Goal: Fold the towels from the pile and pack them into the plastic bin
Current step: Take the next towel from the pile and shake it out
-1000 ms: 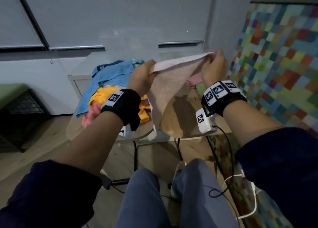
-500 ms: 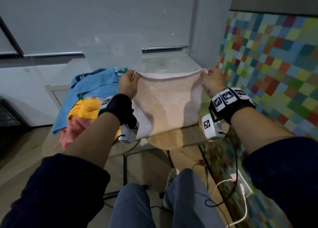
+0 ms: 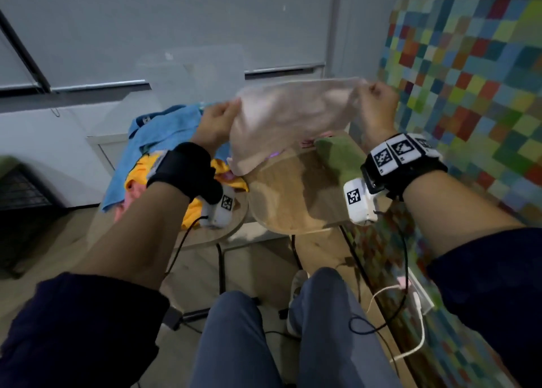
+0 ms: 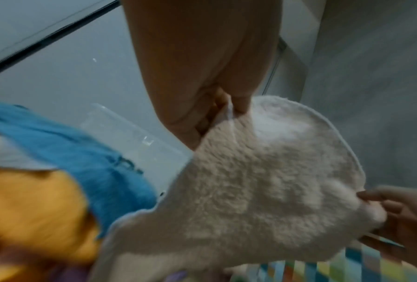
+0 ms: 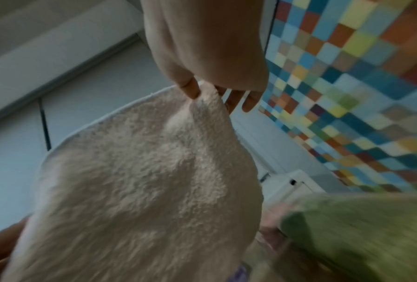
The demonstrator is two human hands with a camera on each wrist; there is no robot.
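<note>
I'm seeing the pile (image 3: 164, 153) still sitting at the counter's (image 3: 293, 206) left. Left hand (image 3: 215, 122) is pinching one corner of the beige towel (image 3: 293, 118), right hand (image 3: 378, 101) pinching the other. Towel's now lifting and billowing, versus hanging flat half a second ago: I'm reading a shake-out, fold not started. Clear plastic bin (image 3: 190, 74) is waiting behind.

No readable text; wrist bands (image 3: 401, 153) bear only coded markers.

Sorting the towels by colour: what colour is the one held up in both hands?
Pale beige-cream towel, clearest in the left wrist view.
</note>
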